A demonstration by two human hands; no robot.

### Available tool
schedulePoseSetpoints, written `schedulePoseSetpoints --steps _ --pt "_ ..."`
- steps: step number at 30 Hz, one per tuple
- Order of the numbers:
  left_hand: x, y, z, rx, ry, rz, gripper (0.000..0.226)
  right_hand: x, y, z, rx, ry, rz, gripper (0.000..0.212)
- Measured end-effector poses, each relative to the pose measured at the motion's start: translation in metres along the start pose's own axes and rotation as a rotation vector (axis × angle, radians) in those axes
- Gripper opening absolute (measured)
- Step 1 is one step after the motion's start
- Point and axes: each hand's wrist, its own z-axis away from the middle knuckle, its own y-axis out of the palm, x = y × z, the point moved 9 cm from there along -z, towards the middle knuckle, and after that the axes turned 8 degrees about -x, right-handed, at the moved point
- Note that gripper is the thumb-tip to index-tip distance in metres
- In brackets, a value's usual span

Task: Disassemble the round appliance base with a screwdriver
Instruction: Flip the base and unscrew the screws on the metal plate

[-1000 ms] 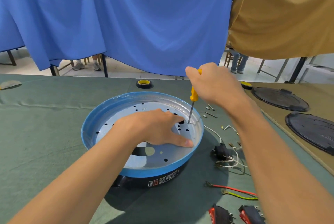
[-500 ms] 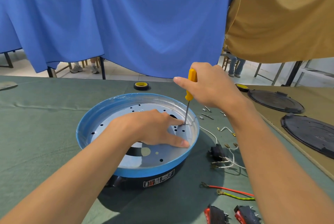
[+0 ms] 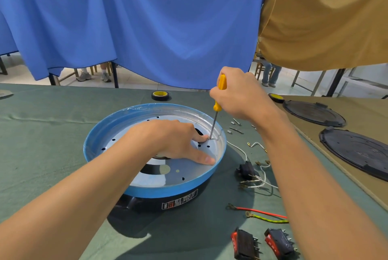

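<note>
Round base (image 3: 168, 192): blue rim, black lower body w/ label, perforated silver plate inside; sits level on green surface (image 3: 52, 154). Screwdriver (image 3: 216, 109): yellow handle, near-vertical, tip on plate nr right rim.

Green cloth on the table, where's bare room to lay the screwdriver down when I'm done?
Widest bare patch: the green cloth left of the round base, from the near edge back to the tape roll. Crowded right of the base: screws, the wired black part, loose wires and two red switches.

Left hand (image 3: 168, 140) flat, right hand (image 3: 241, 94) curled
</note>
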Motion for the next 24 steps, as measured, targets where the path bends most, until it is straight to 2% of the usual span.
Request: schedulePoseSetpoints --steps 2,5,12,15,17,21,24 --pt "0.001 -0.003 0.000 0.010 -0.007 -0.016 0.080 -0.002 -0.001 0.000 0.059 0.015 -0.016 0.013" --pt "-0.002 -0.006 0.002 0.031 -0.001 0.013 0.079 -0.001 -0.005 -0.001 0.196 0.005 0.046 0.029" --pt "-0.001 -0.003 0.002 0.020 0.002 0.018 0.079 0.012 -0.001 -0.005 0.601 -0.124 0.173 0.021" --pt "0.000 -0.004 0.002 0.027 -0.005 0.006 0.078 0.005 0.002 -0.007 0.727 -0.067 0.296 0.049" --pt "-0.001 -0.006 0.002 0.039 -0.005 -0.011 0.079 0.001 0.003 -0.013 0.715 -0.050 0.423 0.066" --pt "-0.005 -0.011 0.000 0.058 0.013 -0.062 0.079 0.006 0.008 -0.023 0.640 -0.140 0.431 0.048" --pt "-0.006 -0.012 0.000 0.067 0.019 -0.071 0.078 0.008 0.006 -0.023 0.652 -0.174 0.357 0.030"
